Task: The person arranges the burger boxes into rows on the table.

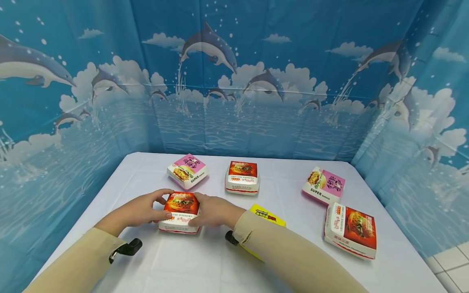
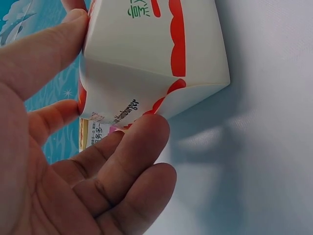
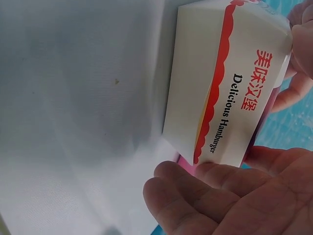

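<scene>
A white and red hamburger box with a burger picture on its lid sits on the table between both hands. My left hand grips its left side, the thumb at the top edge and fingertips against the side in the left wrist view. From the right, my right hand holds the opposite side. In the right wrist view, the fingers lie along the box wall printed "Delicious Hamburger". Behind this box stands a pink and white burger box.
Another red and white burger box stands at the back middle. On the right are a pink box and a red-lidded burger box. A yellow item lies partly hidden beneath the right forearm. A dolphin-print curtain surrounds the white table.
</scene>
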The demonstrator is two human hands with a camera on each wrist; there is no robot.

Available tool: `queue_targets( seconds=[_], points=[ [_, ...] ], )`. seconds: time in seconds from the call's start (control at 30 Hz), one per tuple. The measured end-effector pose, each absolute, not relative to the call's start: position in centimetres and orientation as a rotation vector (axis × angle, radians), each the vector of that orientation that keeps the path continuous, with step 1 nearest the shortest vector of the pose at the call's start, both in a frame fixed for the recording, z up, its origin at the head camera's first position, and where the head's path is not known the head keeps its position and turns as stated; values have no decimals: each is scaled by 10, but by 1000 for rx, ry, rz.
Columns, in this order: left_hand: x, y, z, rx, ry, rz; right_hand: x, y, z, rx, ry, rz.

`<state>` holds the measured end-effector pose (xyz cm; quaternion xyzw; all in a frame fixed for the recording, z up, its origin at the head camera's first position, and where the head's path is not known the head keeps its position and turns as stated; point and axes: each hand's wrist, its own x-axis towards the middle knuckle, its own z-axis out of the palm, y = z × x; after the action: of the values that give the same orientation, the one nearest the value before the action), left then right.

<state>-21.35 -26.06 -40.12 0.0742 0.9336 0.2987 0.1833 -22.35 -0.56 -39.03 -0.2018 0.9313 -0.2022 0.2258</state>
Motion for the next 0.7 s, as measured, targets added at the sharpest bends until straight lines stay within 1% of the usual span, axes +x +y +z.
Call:
queue_targets(
  seconds=[0.7],
  points=[
    [-212,-257,-400,205,2620,859,-224,-3,-389,-525,2565,-557]
  ],
)
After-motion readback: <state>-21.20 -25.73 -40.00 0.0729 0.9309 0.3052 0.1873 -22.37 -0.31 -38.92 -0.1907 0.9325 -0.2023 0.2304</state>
